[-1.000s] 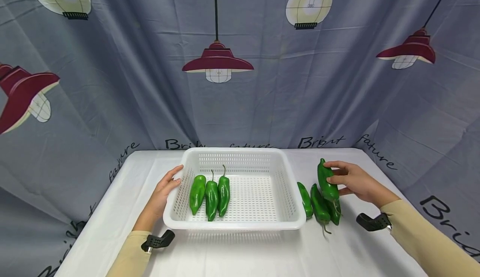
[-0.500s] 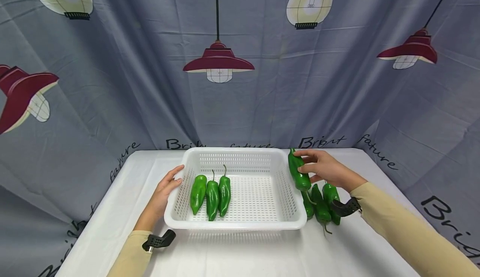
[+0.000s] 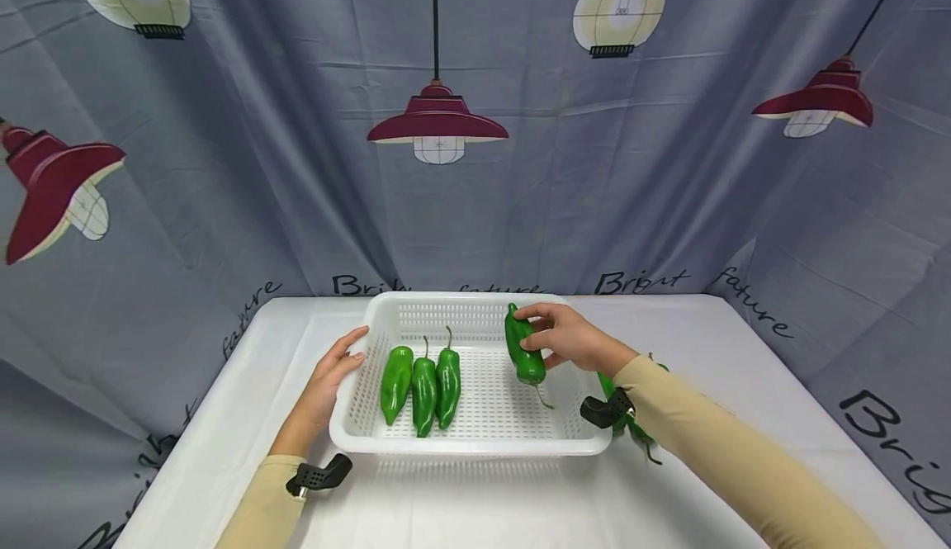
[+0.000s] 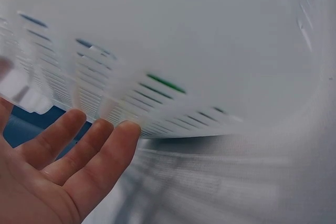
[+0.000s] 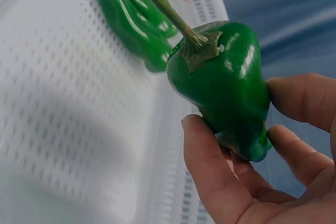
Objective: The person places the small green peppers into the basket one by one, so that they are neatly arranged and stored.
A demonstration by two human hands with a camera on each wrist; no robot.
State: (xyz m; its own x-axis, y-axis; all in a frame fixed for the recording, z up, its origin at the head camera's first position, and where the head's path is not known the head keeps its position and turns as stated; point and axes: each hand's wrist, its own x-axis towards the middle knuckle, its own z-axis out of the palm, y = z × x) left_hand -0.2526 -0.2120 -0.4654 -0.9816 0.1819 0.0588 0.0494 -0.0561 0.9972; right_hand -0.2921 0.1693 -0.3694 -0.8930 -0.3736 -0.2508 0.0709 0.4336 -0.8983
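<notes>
On our bench (image 3: pixel 475 504) stands a white basket (image 3: pixel 475 447). Against its left end our left hand (image 3: pixel 332 376) rests, fingers relaxed; over its right half our right hand (image 3: pixel 568 337) pinches a green pepper (image 3: pixel 523 352), likely light, firm, slick: best gripped mid-body, off the stem (image 5: pixel 170 14).

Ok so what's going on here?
A person's right hand holds a glossy green pepper with a curved stem over the right part of a white perforated plastic basket. The left hand touches the basket's left side. Three long green peppers lie side by side inside, towards the left. More are outside it on the right, partly hidden by the beige sleeve.
</notes>
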